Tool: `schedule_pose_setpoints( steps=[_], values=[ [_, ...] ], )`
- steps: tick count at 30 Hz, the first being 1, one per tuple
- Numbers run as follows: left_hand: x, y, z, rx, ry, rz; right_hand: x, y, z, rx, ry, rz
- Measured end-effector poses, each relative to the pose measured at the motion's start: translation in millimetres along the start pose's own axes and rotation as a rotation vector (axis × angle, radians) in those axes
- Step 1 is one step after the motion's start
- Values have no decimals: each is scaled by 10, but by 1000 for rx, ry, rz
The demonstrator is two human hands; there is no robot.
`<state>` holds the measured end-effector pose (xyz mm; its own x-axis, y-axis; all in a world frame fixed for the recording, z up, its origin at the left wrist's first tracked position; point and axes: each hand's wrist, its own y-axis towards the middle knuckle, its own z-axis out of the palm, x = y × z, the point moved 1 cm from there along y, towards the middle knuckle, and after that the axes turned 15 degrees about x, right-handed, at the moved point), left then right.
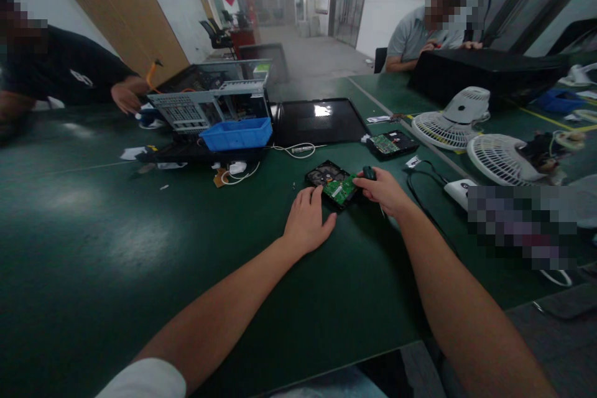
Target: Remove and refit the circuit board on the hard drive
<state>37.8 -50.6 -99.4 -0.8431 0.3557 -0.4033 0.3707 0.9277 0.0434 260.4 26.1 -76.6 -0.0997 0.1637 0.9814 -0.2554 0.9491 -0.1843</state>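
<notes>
L hand (306, 221) lies loose against L edge of hard drive (332, 181), w/ R hand (385, 191) clamped on screwdriver (369, 172) at its R.

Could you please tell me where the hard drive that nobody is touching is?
In the head view, that hard drive lies right of centre on the green table, beyond the person's right hand, between the black panel and a white fan.

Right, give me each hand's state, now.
Left hand: open, fingers at the edge of the black rectangular hard drive.
Right hand: closed around a dark-handled tool, fingertips at the green circuit board.
</notes>
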Motion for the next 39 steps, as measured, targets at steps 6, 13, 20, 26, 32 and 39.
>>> schedule_pose_setpoints(
  steps=[6, 13, 20, 26, 32, 39],
  values=[
    [-10, 3, -25, -44, -11, 28, -2, -1, 8, -31, -52, 18],
    [-33, -13, -74, -73, -22, 104, 11, -8, 8, -38, -99, -2],
    [-40, -13, -87, -68, -18, 141, 8, -16, -5, -52, -172, -20],
    [-29, -13, -77, -76, -21, 158, -12, 1, -30, -64, -209, -44],
    [-26, -6, -66, -69, -22, 153, -27, 7, -41, -72, -191, -62],
    [-30, -13, -74, -51, -16, 160, -96, 43, -79, -94, -229, -28]
  ],
)
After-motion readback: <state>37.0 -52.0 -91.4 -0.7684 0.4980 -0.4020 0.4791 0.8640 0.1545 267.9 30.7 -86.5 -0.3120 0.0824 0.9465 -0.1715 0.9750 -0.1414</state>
